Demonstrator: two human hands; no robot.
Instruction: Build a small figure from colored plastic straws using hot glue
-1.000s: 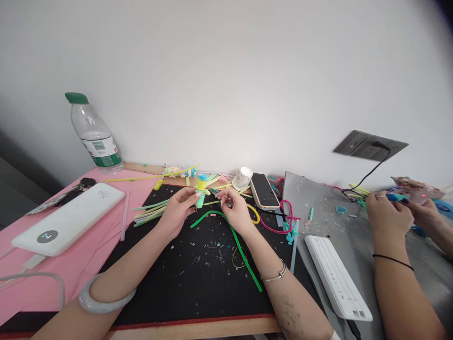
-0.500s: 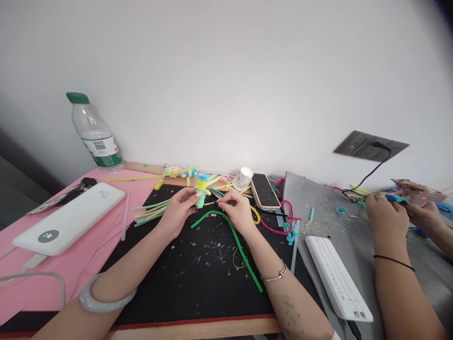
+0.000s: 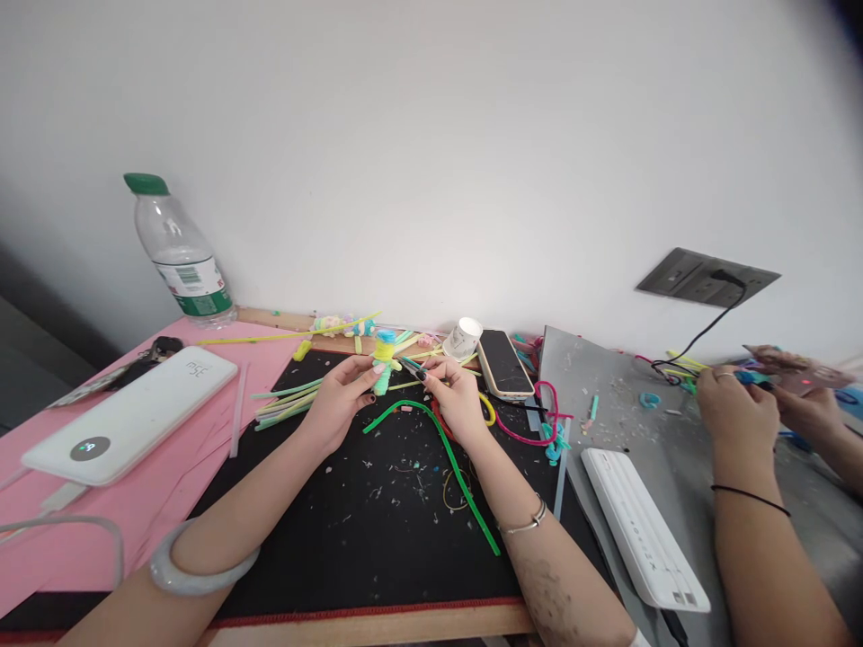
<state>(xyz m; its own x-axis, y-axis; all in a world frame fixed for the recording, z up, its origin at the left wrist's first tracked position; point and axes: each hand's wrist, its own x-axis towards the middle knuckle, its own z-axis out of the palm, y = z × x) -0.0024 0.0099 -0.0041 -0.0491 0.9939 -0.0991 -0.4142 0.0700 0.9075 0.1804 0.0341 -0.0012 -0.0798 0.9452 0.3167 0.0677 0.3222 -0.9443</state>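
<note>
My left hand [image 3: 339,398] pinches a small pipe-cleaner figure [image 3: 384,359] with a blue top, yellow middle and pale green base, held upright over the black mat [image 3: 378,530]. My right hand [image 3: 458,395] is closed on a small dark tool [image 3: 413,367] whose tip points at the figure. A long green pipe cleaner [image 3: 449,454] lies on the mat just below both hands.
A water bottle [image 3: 179,256], a white power bank [image 3: 131,413], a paper cup [image 3: 462,339] and a phone [image 3: 504,363] stand around the mat. Loose pipe cleaners [image 3: 289,400] lie at the left. Another person's hands [image 3: 738,409] work at the right, near a white keyboard [image 3: 640,530].
My right hand has lifted slightly and brought the dark tool's tip up towards the figure. My left hand has stayed put with the figure.
</note>
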